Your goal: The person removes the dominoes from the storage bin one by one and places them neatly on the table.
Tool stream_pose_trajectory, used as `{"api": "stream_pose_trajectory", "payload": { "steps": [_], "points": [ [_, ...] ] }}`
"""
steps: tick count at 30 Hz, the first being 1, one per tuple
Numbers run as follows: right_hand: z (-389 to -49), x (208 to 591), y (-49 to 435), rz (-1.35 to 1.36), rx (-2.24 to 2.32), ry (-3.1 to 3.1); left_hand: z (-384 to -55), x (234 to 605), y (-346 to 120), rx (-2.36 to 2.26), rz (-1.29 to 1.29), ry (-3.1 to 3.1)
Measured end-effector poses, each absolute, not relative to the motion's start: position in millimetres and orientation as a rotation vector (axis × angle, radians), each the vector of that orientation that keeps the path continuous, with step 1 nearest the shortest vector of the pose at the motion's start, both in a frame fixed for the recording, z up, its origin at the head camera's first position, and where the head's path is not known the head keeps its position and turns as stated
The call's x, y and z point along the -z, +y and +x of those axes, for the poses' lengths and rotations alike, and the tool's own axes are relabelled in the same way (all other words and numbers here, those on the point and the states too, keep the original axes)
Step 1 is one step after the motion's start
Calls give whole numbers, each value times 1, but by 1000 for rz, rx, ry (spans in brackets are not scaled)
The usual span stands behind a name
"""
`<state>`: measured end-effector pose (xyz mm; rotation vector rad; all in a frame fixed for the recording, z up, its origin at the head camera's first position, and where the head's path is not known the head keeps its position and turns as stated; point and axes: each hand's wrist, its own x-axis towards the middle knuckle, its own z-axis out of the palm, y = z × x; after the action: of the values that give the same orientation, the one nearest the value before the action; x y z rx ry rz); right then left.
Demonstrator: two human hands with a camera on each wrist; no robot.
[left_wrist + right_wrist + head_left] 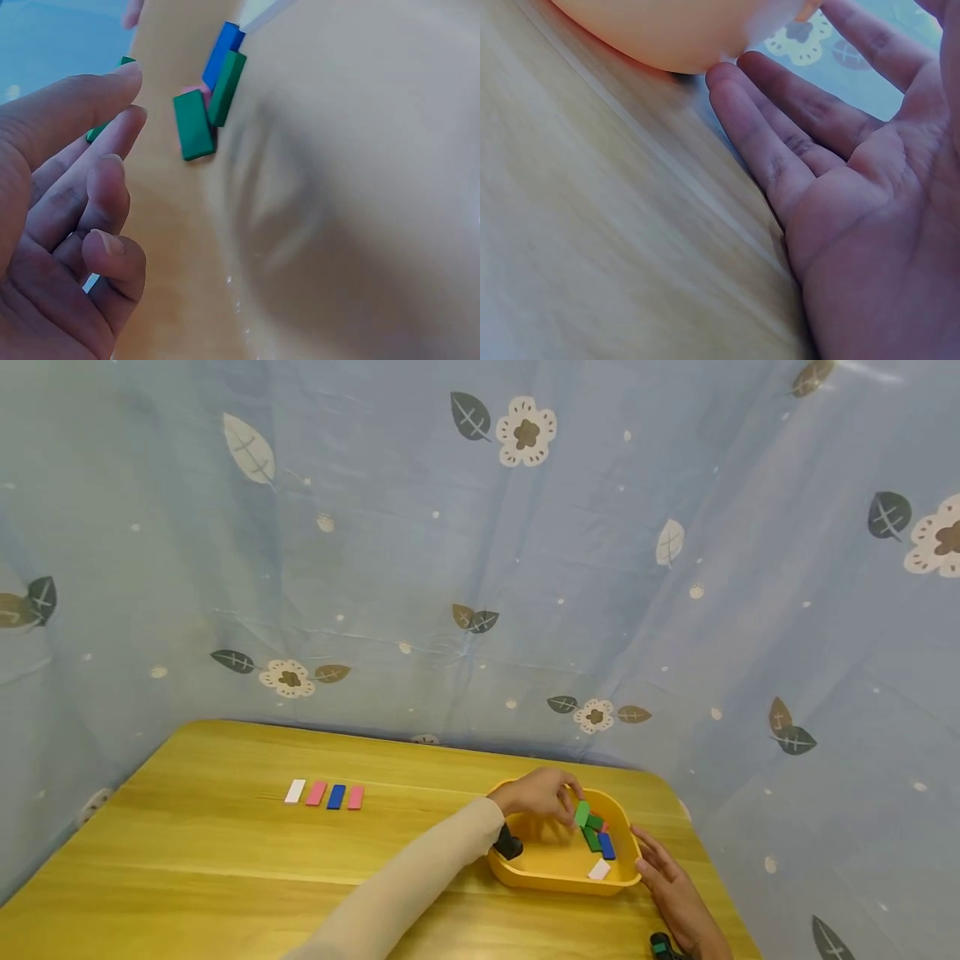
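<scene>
My left hand (542, 793) reaches over a yellow plastic basket (547, 883) and pinches a bright green block (582, 812) between thumb and fingertips. In the left wrist view, the fingers mostly hide this block. Below it in the basket lie dark green blocks (194, 125), a blue block (606, 847), a pink block (604, 828), partly covered, and a white block (599, 869). At the basket's right end, my right hand (671, 889) touches the outer wall with its fingertips, fingers fairly straight and spread.
On the left of the wooden table (225, 860), a row holds a white block (295, 791), a pink block (317, 792), a blue block (336, 797) and another pink block (356, 797). A blue patterned curtain (420, 568) hangs behind the table and along its right side.
</scene>
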<state>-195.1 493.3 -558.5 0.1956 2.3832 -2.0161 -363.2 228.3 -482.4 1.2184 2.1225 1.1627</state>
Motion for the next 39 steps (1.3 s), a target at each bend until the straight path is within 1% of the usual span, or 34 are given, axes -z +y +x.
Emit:
{"api": "stream_pose_trajectory", "payload": {
  "steps": [18,28,39],
  "points": [
    [-191,556,497,93,1900,2425,-379,465,184,-1242,1175,2171],
    [-197,551,499,114,1871,2396,-382,458,158,-1263,1178,2214],
    [-196,552,491,187,1796,2440,-383,456,112,-1275,1199,2250]
  ]
}}
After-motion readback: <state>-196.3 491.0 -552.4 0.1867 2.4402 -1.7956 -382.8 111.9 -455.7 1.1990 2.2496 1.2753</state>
